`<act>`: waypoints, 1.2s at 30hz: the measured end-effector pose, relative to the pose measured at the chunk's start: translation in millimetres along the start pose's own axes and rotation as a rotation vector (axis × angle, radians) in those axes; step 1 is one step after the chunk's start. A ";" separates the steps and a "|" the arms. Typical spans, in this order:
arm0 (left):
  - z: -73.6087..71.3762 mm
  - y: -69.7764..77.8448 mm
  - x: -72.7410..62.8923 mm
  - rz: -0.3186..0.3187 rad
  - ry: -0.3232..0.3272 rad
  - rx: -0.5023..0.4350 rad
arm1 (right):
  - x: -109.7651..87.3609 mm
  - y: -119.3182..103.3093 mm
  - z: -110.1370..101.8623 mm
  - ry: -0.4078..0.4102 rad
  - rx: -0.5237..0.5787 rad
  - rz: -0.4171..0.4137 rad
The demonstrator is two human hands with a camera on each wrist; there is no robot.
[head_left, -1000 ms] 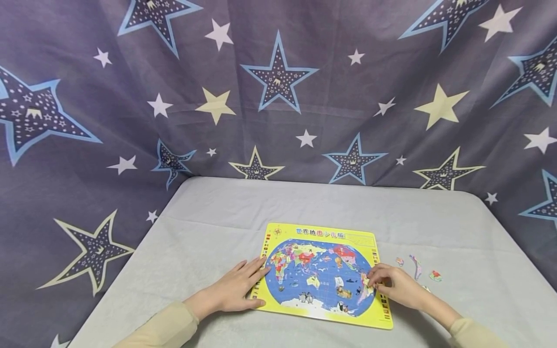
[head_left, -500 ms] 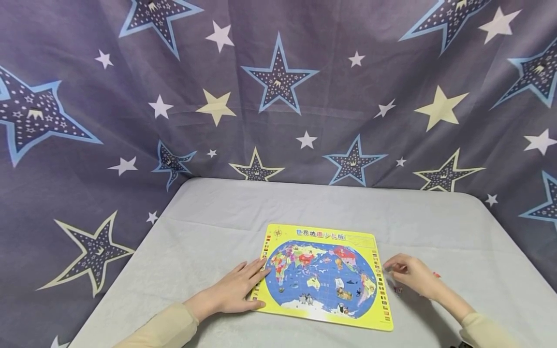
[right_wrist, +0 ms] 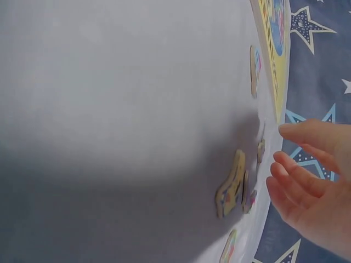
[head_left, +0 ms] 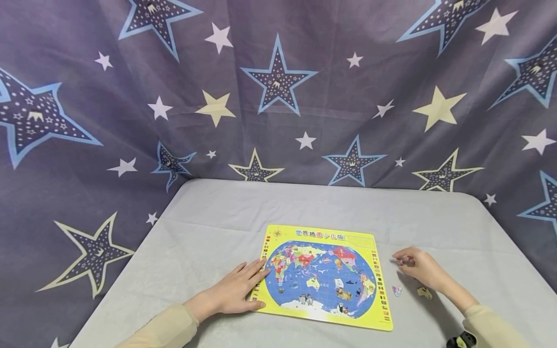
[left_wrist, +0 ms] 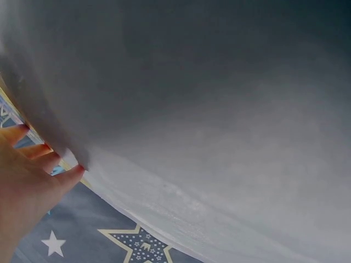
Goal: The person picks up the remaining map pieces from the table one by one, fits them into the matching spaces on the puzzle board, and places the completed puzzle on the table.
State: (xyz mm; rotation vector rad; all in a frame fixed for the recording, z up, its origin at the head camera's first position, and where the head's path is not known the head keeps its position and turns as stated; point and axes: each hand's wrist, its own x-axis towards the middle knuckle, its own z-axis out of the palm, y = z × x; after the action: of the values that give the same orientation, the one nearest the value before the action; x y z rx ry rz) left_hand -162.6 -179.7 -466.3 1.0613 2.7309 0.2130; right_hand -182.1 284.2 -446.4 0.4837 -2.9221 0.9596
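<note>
A yellow-bordered world map puzzle board (head_left: 326, 325) lies on the grey-covered table, its map pieces set in a blue oval. My left hand (head_left: 237, 286) rests on the board's left edge with fingers stretched; the left wrist view shows the same hand (left_wrist: 33, 175) at its rim. To the board's right, my right hand (head_left: 419, 270) hovers over loose puzzle pieces, fingers parted. A small piece (head_left: 400, 262) lies by its fingertips. In the right wrist view nothing sits between the thumb and fingers of this hand (right_wrist: 315, 175). A pink-and-blue piece (head_left: 397, 291) lies beside the board.
A yellowish piece (head_left: 424, 293) lies under the right wrist. Further pieces, including a green-topped one (right_wrist: 228, 246), show in the right wrist view. A star-patterned curtain (head_left: 278, 130) hangs behind the table (head_left: 217, 212). A black wrist device (head_left: 462, 340) is at the right sleeve.
My right hand has moved off the map's right side, rightward to the loose pieces. The pink-and-blue piece now shows beside the board. My left hand has stayed put.
</note>
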 end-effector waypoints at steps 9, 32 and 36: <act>0.2 -0.3 -1.1 0.000 0.009 0.003 | 4.7 4.4 0.6 -0.028 -0.010 0.036; -2.0 1.7 -2.4 0.001 0.011 -0.005 | 4.9 15.1 0.4 -0.033 -0.011 0.036; -2.1 1.6 -2.2 0.006 0.016 -0.004 | 4.5 14.9 0.4 -0.030 -0.002 0.035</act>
State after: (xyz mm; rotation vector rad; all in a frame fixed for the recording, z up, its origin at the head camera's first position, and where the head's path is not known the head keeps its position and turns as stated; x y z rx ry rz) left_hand -160.4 -180.1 -463.7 1.0709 2.7402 0.2289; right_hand -190.8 294.0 -454.8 0.4520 -2.9676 0.9618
